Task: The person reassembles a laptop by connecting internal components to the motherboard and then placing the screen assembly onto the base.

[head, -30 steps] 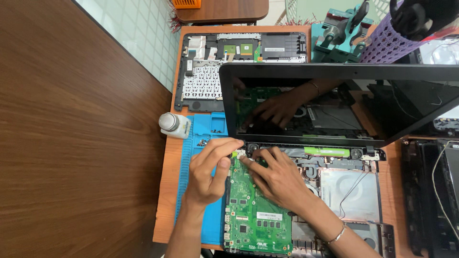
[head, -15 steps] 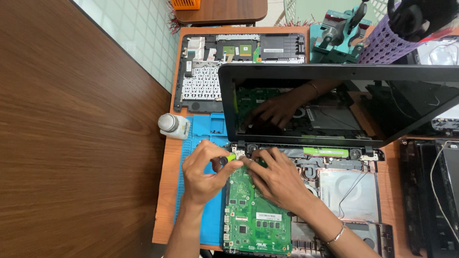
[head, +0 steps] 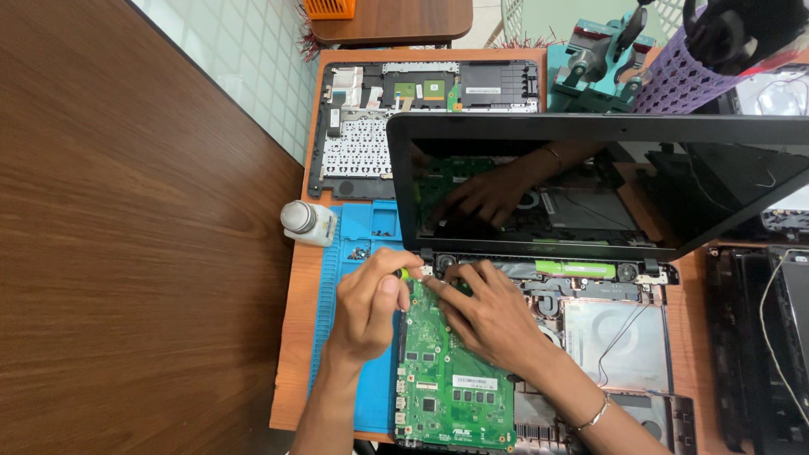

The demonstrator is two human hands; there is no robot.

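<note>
The green circuit board (head: 447, 371) lies in the opened laptop at our six o'clock, our right hand (head: 489, 316) spread flat steadying it while our left hand (head: 371, 303) pinches a green-handled screwdriver (head: 408, 273) at its eleven o'clock corner.

A dark, switched-off rectangular laptop screen (head: 590, 185) fills the centre right of the frame, black-framed, reflecting hands. A small white rectangular label (head: 474, 382) sits at lower centre.
</note>
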